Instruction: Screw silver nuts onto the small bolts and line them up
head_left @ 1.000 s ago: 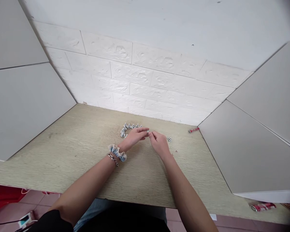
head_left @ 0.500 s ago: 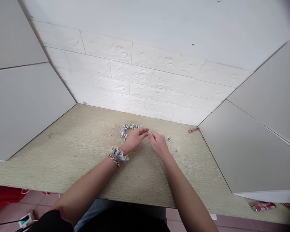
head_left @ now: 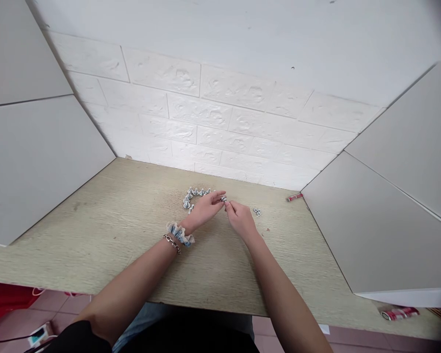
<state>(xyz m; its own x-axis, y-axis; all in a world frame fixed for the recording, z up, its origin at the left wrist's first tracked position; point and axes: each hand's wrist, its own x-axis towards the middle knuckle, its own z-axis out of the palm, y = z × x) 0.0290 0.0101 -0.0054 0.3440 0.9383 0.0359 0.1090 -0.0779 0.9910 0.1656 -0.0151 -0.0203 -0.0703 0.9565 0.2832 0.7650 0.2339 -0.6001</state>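
We had left hand (head_left: pixel 204 209) and right hand (head_left: pixel 241 220) pinching one small steel screw (head_left: pixel 224 199) at the fingertips, over grainy laminate desk (head_left: pixel 132 235), just beside curved screw row (head_left: pixel 195 192).

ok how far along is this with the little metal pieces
A curved row of small metal fasteners already lies on the desk, and that looks like the done part. In hand is one fastener, held at the fingertips between the left hand and right hand. What seems left is a small cluster of fasteners off to the right.
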